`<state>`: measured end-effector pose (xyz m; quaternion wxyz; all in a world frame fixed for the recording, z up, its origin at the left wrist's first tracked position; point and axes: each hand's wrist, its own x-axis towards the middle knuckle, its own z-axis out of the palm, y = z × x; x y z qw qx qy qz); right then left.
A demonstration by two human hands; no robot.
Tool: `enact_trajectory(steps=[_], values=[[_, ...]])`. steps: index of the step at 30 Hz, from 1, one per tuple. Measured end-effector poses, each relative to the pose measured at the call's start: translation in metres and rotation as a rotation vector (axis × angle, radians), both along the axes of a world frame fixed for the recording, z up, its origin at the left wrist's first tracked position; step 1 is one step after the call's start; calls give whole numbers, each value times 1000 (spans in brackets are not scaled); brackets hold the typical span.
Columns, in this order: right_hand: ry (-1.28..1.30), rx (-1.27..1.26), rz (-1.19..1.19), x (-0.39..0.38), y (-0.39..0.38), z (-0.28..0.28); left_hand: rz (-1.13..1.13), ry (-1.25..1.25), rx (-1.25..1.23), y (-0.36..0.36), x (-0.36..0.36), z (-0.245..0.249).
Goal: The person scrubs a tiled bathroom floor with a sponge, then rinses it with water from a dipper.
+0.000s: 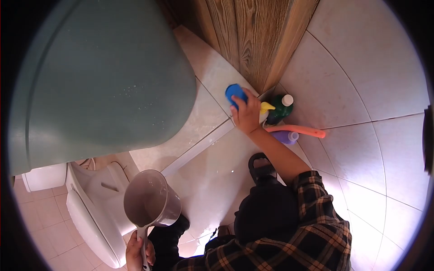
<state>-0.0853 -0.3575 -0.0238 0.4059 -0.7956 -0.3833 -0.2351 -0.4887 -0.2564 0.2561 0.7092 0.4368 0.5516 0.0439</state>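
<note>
My left hand (139, 251) is wrapped round the handle of a grey-brown water dipper (174, 203), whose round mouth tilts toward the camera. The dipper hangs in front of part of the toilet. My right hand (247, 112) reaches forward and grips a small blue sponge (235, 93) over the pale tiled ledge (199, 115). My thumb and fingers cover part of the sponge. Just right of that hand stand a bottle with a yellow nozzle (266, 107), a green bottle with a white cap (282, 110) and a purple bottle (285, 137).
A large grey-green tank (104, 81) fills the upper left. The white toilet (95, 212) stands at lower left. A wooden door frame (253, 40) meets the ledge ahead. An orange-pink handle (303, 130) lies across the bottles. Tiled wall (352, 99) curves along the right.
</note>
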Motion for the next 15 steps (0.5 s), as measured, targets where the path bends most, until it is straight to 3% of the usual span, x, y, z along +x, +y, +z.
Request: enact_trajectory(steps=[1, 4, 7, 10, 15], values=[[25, 33, -119, 2, 1, 3, -18, 1, 10, 1, 0, 0], [79, -48, -38, -15, 9, 10, -46, -8, 39, 2, -1, 0], [-134, -96, 400, -21, 7, 4, -24, -7, 52, -1, -1, 0], [-192, -92, 407, 9, -4, -9, -10, 23, 58, -2, -2, 2], [-48, 86, -132, 8, -5, -8, -18, 23, 44, -2, -5, 1]])
